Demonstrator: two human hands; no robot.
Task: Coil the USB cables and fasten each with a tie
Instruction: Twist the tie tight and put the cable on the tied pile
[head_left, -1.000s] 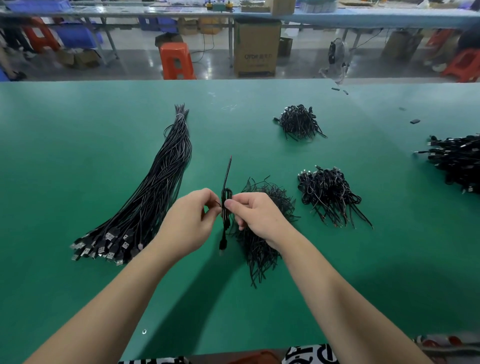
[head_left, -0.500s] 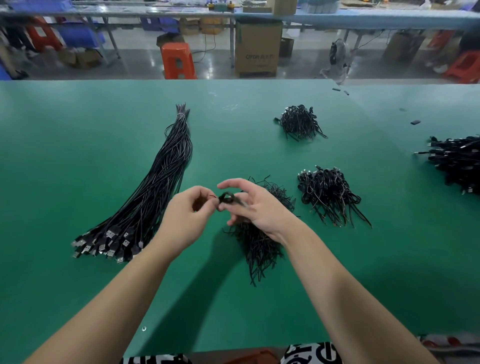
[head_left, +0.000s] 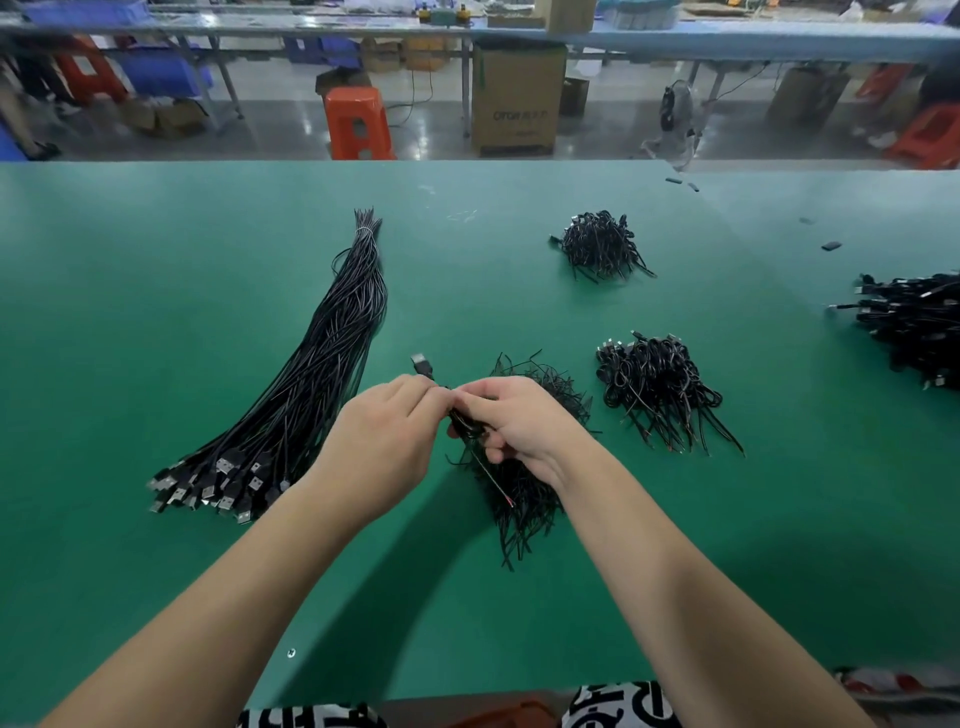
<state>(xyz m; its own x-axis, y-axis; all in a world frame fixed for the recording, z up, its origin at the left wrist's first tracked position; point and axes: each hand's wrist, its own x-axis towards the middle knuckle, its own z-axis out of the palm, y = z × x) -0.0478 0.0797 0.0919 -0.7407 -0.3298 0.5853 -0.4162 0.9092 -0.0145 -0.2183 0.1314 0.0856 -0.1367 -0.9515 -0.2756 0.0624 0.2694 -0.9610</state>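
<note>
- A green table (head_left: 156, 260) fills most of the view.
- Beyond its far edge, an orange plastic stool (head_left: 357, 122) stands on a grey floor.
- To the right of the stool, a brown cardboard box (head_left: 518, 98) sits under a long blue bench (head_left: 727, 34).
- A small fan (head_left: 678, 111) stands farther right.
- Another orange stool (head_left: 930, 136) shows at the far right.

An orange stool (head_left: 358, 122) and cardboard box (head_left: 518, 98) stand on grey floor (head_left: 270, 140) beyond the green table (head_left: 130, 291).
</note>
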